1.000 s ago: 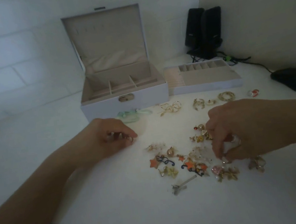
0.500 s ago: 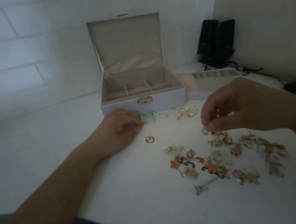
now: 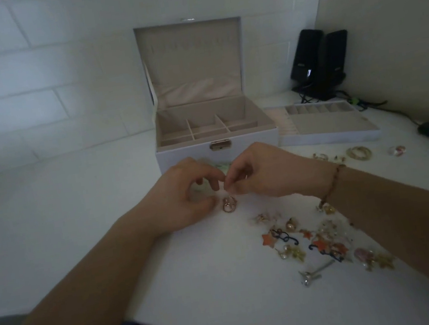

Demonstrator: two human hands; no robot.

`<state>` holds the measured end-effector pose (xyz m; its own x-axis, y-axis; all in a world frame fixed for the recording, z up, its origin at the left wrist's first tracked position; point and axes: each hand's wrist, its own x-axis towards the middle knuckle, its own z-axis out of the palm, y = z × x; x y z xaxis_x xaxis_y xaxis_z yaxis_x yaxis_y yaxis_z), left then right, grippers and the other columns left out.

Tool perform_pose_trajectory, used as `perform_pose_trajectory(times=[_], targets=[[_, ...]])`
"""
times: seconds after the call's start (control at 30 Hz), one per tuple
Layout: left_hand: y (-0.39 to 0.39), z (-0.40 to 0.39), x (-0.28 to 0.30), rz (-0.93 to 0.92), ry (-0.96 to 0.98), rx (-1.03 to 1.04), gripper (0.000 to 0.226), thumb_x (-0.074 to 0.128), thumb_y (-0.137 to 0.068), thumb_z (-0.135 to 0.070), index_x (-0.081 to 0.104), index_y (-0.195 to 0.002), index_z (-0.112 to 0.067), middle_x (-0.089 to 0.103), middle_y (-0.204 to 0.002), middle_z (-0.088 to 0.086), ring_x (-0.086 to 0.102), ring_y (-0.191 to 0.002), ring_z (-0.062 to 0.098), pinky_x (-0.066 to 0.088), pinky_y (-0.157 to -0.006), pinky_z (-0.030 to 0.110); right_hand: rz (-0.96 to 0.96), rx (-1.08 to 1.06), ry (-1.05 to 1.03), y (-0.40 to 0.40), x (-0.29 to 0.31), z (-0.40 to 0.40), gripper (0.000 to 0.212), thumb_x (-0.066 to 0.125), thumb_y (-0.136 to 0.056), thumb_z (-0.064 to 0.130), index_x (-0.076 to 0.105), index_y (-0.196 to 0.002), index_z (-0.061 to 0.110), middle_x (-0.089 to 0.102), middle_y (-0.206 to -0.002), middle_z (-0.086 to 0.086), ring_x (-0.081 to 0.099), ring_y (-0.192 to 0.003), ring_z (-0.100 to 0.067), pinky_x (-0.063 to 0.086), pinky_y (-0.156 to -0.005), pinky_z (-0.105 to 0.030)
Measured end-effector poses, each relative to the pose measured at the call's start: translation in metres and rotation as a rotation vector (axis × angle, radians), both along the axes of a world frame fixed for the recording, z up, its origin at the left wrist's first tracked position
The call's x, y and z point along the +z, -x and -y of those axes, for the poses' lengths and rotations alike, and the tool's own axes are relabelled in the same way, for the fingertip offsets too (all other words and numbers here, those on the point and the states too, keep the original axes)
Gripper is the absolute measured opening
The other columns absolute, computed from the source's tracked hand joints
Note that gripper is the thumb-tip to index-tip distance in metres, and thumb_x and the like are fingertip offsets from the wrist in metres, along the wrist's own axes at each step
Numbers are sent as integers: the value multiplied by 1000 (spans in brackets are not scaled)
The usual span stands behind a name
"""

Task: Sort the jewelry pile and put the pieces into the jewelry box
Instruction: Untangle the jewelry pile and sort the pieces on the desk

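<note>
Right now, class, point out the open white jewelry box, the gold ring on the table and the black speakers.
open white jewelry box [image 3: 185, 154]: head view, front wall.
gold ring [image 3: 229, 204]: head view, band.
black speakers [image 3: 320, 62]: head view, front faces.

Bare table [image 3: 64, 209] lies open from 7 to 10 o'clock. At 12 the jewelry box [image 3: 216, 145] stands with its lid [image 3: 191, 59] upright, walling off the far edge; its tray [image 3: 328, 125] blocks 1 o'clock. The jewelry pile [image 3: 319, 241] clutters 4 o'clock; speakers [image 3: 320, 63] fill the far corner.
</note>
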<state>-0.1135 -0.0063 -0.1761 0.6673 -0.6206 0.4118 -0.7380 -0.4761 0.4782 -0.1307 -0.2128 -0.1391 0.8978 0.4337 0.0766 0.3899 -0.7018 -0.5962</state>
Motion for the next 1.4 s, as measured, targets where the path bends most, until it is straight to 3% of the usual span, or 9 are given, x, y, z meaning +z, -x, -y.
perform_pose_trajectory(times=[0.17, 0.33, 0.77, 0.97, 1.03, 1.1, 1.17, 1.27, 1.4], targets=[[5, 8, 0, 93, -77, -97, 32, 71, -79, -44, 75, -104, -24, 69, -104, -11, 60, -99, 9, 46, -89, 21, -19, 196, 249, 29, 22, 41, 18, 70, -83, 32, 69, -100, 39, 66, -94, 21, 61, -77, -4, 45, -65, -11], [0, 13, -5, 167, -124, -100, 15, 72, -83, -34, 78, -92, -24, 71, -99, -9, 61, -92, 11, 50, -82, 29, -48, 349, 288, 37, 7, 51, 28, 66, -87, 29, 66, -113, 40, 57, -115, 22, 55, -94, -2, 39, -76, -6], [5, 19, -3, 231, -9, 1, 23, 65, -85, -36, 74, -96, -17, 70, -97, -11, 61, -92, 15, 49, -85, 36, 66, 108, -4, 20, 1, 55, 2, 73, -82, 20, 72, -83, 19, 70, -78, 7, 62, -70, -5, 43, -61, -8], [25, 54, 16, -13, 8, 164, 66, 70, -69, -71, 60, -124, -35, 60, -101, -32, 57, -95, -9, 40, -81, 5, 122, -26, -166, 21, -2, 54, 5, 77, -78, 24, 72, -79, 21, 70, -70, 5, 64, -63, -8, 51, -61, -20], [29, 73, 25, -66, 96, 225, 62, 77, -70, -59, 59, -123, -33, 64, -102, -25, 60, -89, -6, 43, -76, 9, 159, -88, -243, 23, 3, 56, 5, 75, -79, 25, 71, -79, 22, 71, -69, 2, 66, -63, -18, 53, -63, -29], [40, 86, 33, 133, 204, 252, 40, 75, -77, -46, 61, -110, -28, 59, -101, -19, 56, -85, -1, 43, -75, 15, 170, -166, -305, 23, 10, 66, 6, 74, -79, 24, 70, -76, 22, 69, -64, 9, 61, -55, -13, 49, -56, -23], [57, 99, 37, 329, 225, 89, 22, 72, -82, -35, 62, -97, -22, 57, -93, -12, 52, -84, 4, 41, -76, 19, 120, -270, -425, 22, 17, 84, 8, 73, -80, 22, 68, -74, 22, 62, -58, 13, 49, -49, -9, 39, -47, -17], [68, 116, 30, 278, -103, -259, 15, 69, -85, -33, 70, -96, -23, 64, -93, -10, 56, -88, 12, 48, -80, 33, 36, -392, -642, 18, 20, 106, 9, 70, -83, 21, 67, -75, 19, 57, -72, -7, 42, -63, -21, 35, -49, -26], [56, 127, 24, 158, -271, -331, 19, 68, -82, -39, 75, -97, -31, 65, -102, -15, 55, -94, 11, 47, -85, 33, 12, -442, -738, 14, 19, 110, 8, 67, -86, 21, 67, -83, 13, 58, -93, -32, 45, -66, -23, 36, -45, -25]])
